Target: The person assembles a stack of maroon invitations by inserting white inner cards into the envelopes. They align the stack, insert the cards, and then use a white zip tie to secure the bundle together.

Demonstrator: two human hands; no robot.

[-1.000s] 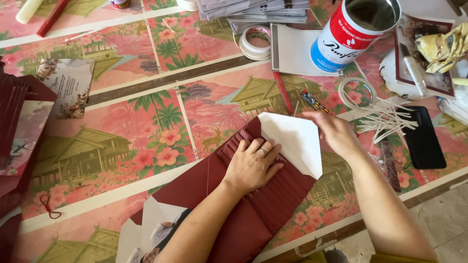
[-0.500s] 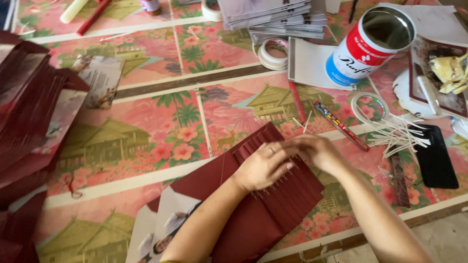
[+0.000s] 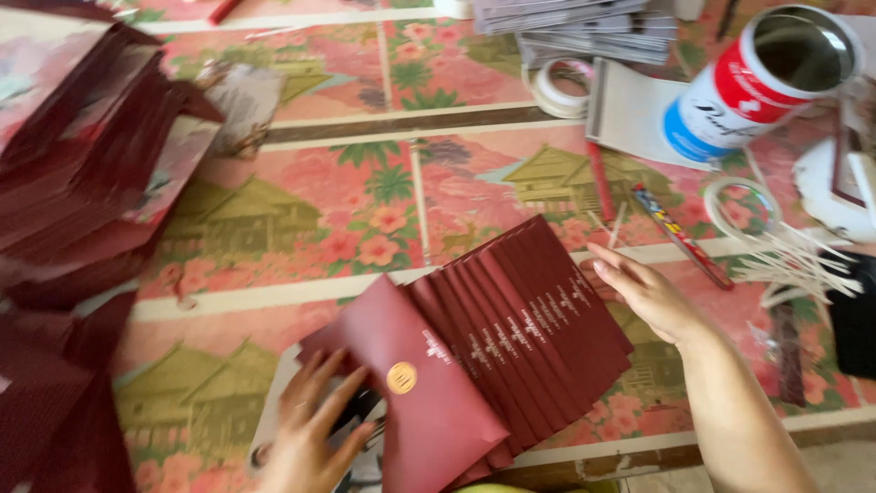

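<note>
**Clerk:** Since half a second ago: both hands, then pressed together on top of the closed maroon stack, have parted, and the stack now lies fanned out. White sheet seen a second ago, no longer visible.

**Checker:** Nearest item?

**Clerk:** Left hand (image 3: 315,429), bottom edge, fingers spread and flat. It rests at the left edge of the front envelope (image 3: 415,388), maroon with a round gold seal; whether it grips anything, cannot tell. Printed sheets (image 3: 274,411) lie under the hand.

**Checker:** Next.

**Clerk:** Fan of maroon envelopes (image 3: 529,319), overlapping, gold lettering along each edge, lying on the floral mat (image 3: 301,210) near the centre. Right hand (image 3: 643,292), fingers open and relaxed, holding nothing, touching the fan's right edge.

**Checker:** Left side?

**Clerk:** Tall pile of maroon envelopes (image 3: 82,164), blurred, well apart from the fan.

**Checker:** Beyond the right hand?

**Clerk:** Patterned pencil (image 3: 680,236), bundle of pale thin sticks (image 3: 794,265), clear tape ring (image 3: 739,205), black phone (image 3: 853,319) at the frame edge. Farther: red, white and blue tin (image 3: 748,91), open, tilted; white tape roll (image 3: 558,87); stack of grey cards (image 3: 584,23) at the top.
</note>
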